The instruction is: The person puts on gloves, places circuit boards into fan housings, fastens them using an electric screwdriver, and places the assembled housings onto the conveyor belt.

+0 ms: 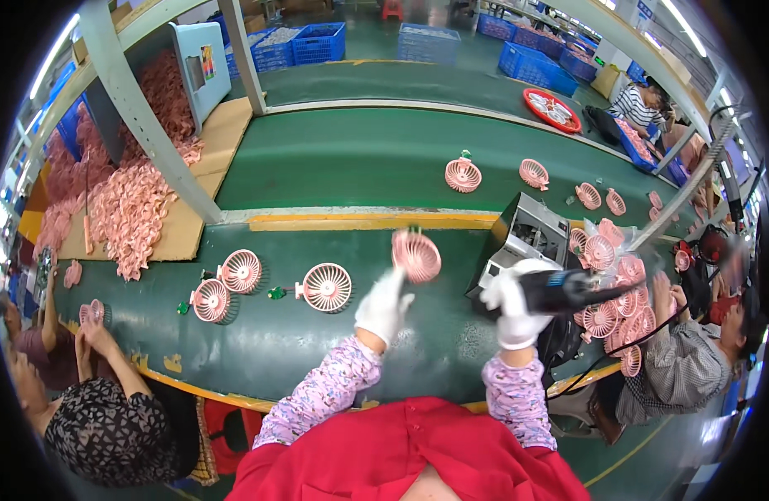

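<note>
My left hand (pixel 383 309), in a white glove, grips a round pink fan housing (pixel 417 255) by its edge above the green bench. The housing is blurred by motion, and a bit of green shows at its top. In my right hand (pixel 516 309), also gloved, is a black power screwdriver (pixel 559 290) lying sideways, its tip pointing right and smeared. Just beyond that hand stands a grey and black metal box (pixel 530 232), probably a screw feeder. Left of my left hand lie more pink fan housings (pixel 327 287) with small green circuit boards (pixel 277 293) beside them.
A heap of pink housings (pixel 622 313) lies right of the box. Past a raised rail, a green belt (pixel 342 159) carries more housings. Pink parts pile up on cardboard (pixel 221 154) at the far left. Co-workers sit on both sides, a patterned sleeve (pixel 109 417) close at left.
</note>
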Demonstrator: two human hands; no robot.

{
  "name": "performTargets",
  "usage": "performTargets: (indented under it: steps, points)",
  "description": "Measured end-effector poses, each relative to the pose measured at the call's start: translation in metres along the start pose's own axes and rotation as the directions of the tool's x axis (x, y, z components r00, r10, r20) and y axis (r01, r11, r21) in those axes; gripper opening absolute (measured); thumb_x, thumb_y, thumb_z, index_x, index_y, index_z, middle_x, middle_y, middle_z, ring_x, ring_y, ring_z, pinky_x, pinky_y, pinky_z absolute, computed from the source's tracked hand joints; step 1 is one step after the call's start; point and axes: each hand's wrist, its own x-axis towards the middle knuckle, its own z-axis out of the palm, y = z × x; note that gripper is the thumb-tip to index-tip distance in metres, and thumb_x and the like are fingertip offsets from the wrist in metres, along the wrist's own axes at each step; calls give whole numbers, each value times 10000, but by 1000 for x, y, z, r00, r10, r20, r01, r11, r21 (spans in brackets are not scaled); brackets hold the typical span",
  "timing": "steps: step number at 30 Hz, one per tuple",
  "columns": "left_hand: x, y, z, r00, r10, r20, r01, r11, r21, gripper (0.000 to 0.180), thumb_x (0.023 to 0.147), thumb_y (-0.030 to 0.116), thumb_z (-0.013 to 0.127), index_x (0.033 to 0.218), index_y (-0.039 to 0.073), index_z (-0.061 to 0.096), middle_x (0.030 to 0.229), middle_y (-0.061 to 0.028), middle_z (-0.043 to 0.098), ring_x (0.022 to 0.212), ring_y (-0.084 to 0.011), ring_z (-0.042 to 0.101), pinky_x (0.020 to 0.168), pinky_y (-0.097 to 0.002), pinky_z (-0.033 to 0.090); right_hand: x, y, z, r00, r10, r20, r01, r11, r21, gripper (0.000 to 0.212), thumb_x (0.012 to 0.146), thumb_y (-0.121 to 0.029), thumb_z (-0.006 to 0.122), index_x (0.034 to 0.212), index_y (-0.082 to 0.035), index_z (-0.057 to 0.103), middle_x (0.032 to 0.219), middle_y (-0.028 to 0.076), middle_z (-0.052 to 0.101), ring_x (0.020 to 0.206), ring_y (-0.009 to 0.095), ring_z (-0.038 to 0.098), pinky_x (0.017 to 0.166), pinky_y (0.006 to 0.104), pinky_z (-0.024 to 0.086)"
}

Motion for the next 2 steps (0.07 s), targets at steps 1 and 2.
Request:
performTargets:
  steps: [1,2]
  points:
    - [14,9,-17,997,-40,59,39,999,14,678,711,95,674,1308,48,355,1303,-226,404,1176,-338,441,956,-337,394,5,6,-23,1000,-17,-7,17,1000,-21,51,772,34,502,784,0,466,555,68,488,467,159,499,494,266,449]
    - [21,4,-26,999,-42,22,43,999,-8,670,724,104,666,1317,70,355,1340,-213,365,1224,-344,388,985,-336,360,9,-2,-39,989,148,-13,-148,989,25,105,783,-25,558,764,7,459,581,101,499,542,150,518,594,299,466]
